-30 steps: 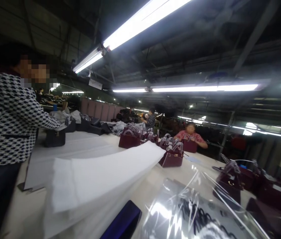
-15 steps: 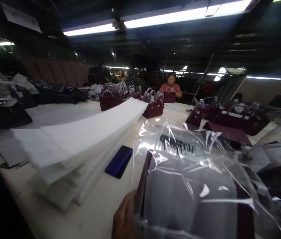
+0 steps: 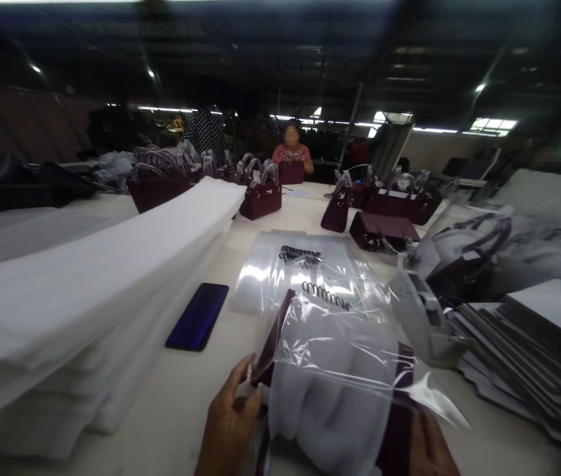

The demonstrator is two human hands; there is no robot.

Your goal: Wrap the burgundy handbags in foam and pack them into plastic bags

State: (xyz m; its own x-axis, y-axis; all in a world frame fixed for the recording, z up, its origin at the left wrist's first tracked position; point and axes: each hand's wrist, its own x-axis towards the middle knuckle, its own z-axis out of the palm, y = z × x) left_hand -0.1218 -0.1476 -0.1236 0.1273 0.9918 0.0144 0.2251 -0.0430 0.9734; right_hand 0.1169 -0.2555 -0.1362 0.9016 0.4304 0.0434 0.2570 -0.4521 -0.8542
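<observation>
A maroon handbag (image 3: 276,337) lies in front of me, partly inside a clear plastic bag (image 3: 333,380) with black script lettering. White padding (image 3: 310,410) covers or fills the middle of the handbag. At its near left edge, my left hand (image 3: 231,420) is closed, thumb and fingers pinching the handbag and the film. My right hand (image 3: 429,444) grips the near right side, its fingertips partly hidden by the handbag. Beyond the handbag, more printed clear plastic bags (image 3: 255,277) lie flat on the table.
Left of me is a stack of white foam sheets (image 3: 112,264), beside a dark blue phone (image 3: 198,316). At right are a tape dispenser (image 3: 422,311) and stacked grey-white boards (image 3: 533,357). Several maroon handbags (image 3: 263,200) stand farther back, where a person (image 3: 292,155) sits.
My view has swung down and to the right. The handbag in its plastic sits lower in view, uncovering the flat plastic bags beyond. My right hand has come into sight.
</observation>
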